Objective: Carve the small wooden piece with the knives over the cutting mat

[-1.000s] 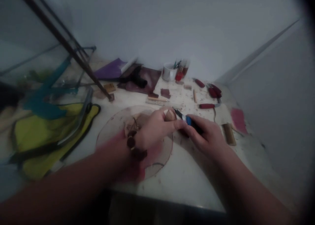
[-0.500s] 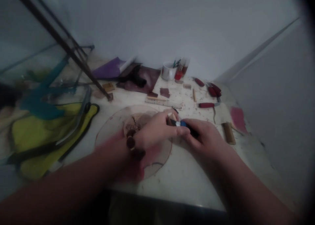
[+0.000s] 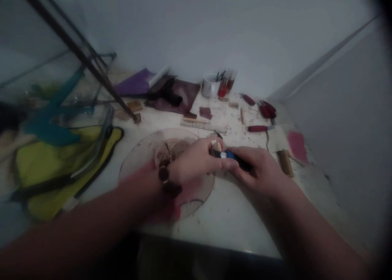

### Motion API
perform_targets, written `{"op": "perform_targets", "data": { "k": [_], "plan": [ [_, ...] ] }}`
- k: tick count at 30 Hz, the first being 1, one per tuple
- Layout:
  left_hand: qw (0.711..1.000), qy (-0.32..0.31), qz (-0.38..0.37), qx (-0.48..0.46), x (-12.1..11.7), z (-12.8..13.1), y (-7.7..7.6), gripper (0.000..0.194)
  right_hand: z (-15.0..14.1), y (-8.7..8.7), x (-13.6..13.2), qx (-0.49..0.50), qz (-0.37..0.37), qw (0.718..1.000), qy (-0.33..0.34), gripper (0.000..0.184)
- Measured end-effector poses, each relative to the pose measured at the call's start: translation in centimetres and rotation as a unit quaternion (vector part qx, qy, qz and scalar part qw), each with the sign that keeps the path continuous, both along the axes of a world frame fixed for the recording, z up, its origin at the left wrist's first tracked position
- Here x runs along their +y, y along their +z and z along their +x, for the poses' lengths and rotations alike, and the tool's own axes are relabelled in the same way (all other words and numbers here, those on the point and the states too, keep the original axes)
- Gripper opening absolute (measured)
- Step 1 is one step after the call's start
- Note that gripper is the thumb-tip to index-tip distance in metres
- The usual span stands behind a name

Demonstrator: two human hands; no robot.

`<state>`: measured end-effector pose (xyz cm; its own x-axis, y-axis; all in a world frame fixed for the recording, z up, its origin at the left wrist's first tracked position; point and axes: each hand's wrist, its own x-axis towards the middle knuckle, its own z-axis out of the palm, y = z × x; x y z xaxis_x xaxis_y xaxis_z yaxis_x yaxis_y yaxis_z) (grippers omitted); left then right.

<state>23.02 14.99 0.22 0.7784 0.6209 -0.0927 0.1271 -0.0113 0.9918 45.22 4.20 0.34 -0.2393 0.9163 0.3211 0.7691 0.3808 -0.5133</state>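
Over the white table [image 3: 226, 227], left hand [image 3: 197, 159] fingers pinch the block [image 3: 218, 146] between both hands, right hand [image 3: 261, 169] fingers wrap the knife [image 3: 230, 154] against it; short, shallow, finger-clear strokes seem best.

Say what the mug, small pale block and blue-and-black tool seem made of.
Mug: probably glazed ceramic, from its smooth white wall. Small pale block: likely bare wood, tan and matte; grain unclear. Blue-and-black tool: perhaps plastic where dull and dark; its silvery section suggests metal.
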Motion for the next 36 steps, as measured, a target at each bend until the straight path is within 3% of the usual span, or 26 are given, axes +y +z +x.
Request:
{"op": "perform_targets", "data": {
  "k": [5,13,16,20,22,28,36],
  "plan": [
    [1.0,0.013,-0.002,-0.01,-0.1,-0.2,0.0,0.038,-0.4,0.1,-0.1,-0.005,0.003,1.0,-0.012,0.027],
    [0.994,0.1,0.03,-0.022,-0.8,0.4,0.4,0.038,-1.0,-0.3,0.0,-0.001,0.022,0.999,-0.036,0.023],
    [0.992,0.126,0.022,-0.023,-1.2,-2.3,0.0,0.036,-1.5,-0.5,0.0,-0.004,0.039,0.998,-0.048,0.021],
    [0.996,0.089,-0.014,-0.013,-1.6,-6.3,-0.4,0.034,-1.7,-0.6,-0.2,-0.01,0.047,0.997,-0.058,0.018],
    [0.995,0.096,-0.018,-0.017,-1.6,-5.7,-0.3,0.035,-1.6,-0.6,-0.1,-0.014,0.051,0.997,-0.052,0.019],
    [0.994,0.104,-0.013,-0.022,-1.4,0.7,0.4,0.035,-1.0,-0.4,0.1,-0.03,0.041,0.998,-0.047,0.025],
    [0.995,0.084,0.027,-0.036,-1.1,0.0,0.6,0.04,-0.4,-0.3,-0.1,-0.039,0.049,0.997,-0.038,0.035]
  ]
}}
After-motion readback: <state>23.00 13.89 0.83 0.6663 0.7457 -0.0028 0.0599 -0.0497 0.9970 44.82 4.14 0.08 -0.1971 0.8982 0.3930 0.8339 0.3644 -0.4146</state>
